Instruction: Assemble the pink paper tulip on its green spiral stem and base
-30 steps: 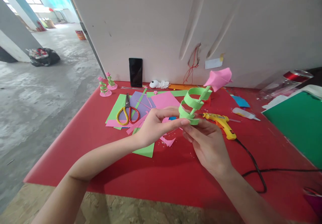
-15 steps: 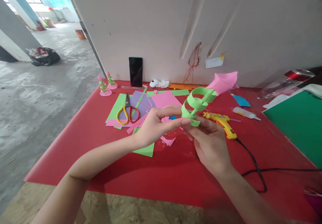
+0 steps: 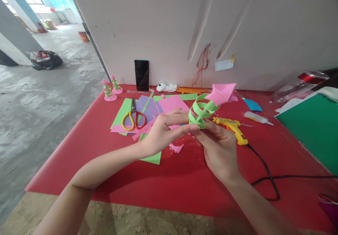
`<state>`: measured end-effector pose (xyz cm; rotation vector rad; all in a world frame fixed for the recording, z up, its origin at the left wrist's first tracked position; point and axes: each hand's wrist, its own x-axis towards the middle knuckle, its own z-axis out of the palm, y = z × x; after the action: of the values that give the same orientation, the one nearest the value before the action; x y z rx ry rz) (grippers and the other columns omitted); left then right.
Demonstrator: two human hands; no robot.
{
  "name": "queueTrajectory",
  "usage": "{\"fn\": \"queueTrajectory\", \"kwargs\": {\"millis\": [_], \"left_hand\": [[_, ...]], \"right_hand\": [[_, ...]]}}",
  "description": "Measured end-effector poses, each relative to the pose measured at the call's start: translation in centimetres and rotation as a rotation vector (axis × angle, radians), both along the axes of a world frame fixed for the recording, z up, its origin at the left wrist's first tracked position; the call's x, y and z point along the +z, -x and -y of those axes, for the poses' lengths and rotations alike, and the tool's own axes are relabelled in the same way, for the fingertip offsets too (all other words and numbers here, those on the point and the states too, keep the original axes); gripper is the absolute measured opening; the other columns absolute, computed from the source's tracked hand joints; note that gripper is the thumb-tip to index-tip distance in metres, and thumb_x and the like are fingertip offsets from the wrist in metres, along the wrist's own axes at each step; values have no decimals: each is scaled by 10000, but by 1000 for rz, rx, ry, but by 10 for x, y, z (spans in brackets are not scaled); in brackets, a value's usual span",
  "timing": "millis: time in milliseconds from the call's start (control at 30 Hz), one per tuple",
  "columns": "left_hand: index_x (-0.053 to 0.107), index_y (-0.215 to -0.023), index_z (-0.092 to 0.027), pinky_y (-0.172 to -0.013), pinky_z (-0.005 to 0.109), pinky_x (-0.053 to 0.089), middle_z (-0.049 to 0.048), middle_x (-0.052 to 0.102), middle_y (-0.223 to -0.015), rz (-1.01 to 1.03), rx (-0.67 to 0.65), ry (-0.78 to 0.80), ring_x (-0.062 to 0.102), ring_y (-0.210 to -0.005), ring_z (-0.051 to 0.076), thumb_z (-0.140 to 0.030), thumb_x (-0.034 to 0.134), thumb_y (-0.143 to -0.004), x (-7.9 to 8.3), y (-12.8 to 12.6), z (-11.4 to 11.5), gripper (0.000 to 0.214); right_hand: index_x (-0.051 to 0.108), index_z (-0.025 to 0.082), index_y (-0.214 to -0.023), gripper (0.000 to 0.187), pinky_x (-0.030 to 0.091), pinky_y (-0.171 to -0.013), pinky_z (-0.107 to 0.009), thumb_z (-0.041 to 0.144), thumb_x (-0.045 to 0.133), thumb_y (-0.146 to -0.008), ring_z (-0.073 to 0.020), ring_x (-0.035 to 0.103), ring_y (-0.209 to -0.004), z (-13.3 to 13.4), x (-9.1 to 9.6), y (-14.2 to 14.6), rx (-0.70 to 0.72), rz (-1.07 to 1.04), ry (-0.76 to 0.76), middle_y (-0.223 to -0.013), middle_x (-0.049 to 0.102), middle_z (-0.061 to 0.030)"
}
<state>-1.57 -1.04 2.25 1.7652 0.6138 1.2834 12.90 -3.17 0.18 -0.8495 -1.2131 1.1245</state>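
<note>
A paper flower (image 3: 221, 95) with a pink bloom and a green strip coiled round its green stem is held above the red table. My left hand (image 3: 169, 129) pinches the lower end of the coil from the left with thumb and fingers. From the right, my right hand (image 3: 218, 145) grips the same lower end, its thumb close to the left thumb. The bloom points up and to the right, so the flower is tilted. Fingertips behind the coil are partly hidden.
Scissors (image 3: 133, 117) lie on coloured paper sheets (image 3: 173, 103). A yellow glue gun (image 3: 233, 127) with a black cord and a glue bottle (image 3: 257, 118) lie at right. Two small paper flowers (image 3: 109, 94) stand back left. A phone (image 3: 142, 75) leans on the wall.
The pink bloom has dipped down and to the left, and the coil has tilted with it. Both hands keep their hold in nearly the same place.
</note>
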Motion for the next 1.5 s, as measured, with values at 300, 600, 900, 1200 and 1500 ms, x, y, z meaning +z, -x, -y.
{"fn": "queueTrajectory", "kwargs": {"millis": [300, 600, 900, 1200, 1500], "left_hand": [[739, -649, -201, -815, 335, 510, 21, 729, -705, 48, -15, 91, 631, -773, 163, -436, 687, -808, -1, 0, 0, 288], [770, -797, -198, -812, 315, 529, 38, 769, -868, 24, 15, 134, 647, -829, 169, -466, 715, -770, -1, -1, 1, 275], [741, -790, -195, -919, 362, 509, 38, 761, -839, -84, 49, 22, 668, -832, 178, -514, 602, -850, 0, -1, 1, 353], [731, -892, -189, -1005, 390, 451, 54, 767, -940, -124, 67, 6, 686, -907, 195, -548, 626, -817, -2, -1, 3, 381], [696, -814, -174, -1002, 374, 450, 42, 728, -809, -185, 58, -86, 656, -815, 168, -544, 535, -879, -3, -1, 2, 409]], "right_hand": [[756, 316, -761, 104, 567, -609, -222, 216, 743, -735, -108, 646, -745, 0, -1, -1, 20, 15, -9, -864, 700, 25], [753, 289, -742, 92, 568, -709, -240, 236, 788, -676, -128, 649, -797, -1, -2, -2, -38, 41, 2, -781, 679, 18], [735, 252, -736, 60, 533, -661, -256, 292, 769, -708, -133, 621, -743, -1, -2, -2, -106, 144, -49, -749, 663, 1], [751, 268, -790, 77, 434, -566, -224, 321, 758, -734, -90, 541, -635, 1, -1, -3, -121, 203, -123, -745, 671, 7], [750, 251, -819, 115, 409, -568, -240, 350, 731, -764, -99, 528, -655, 2, -3, -3, -145, 259, -124, -753, 668, 0]]}}
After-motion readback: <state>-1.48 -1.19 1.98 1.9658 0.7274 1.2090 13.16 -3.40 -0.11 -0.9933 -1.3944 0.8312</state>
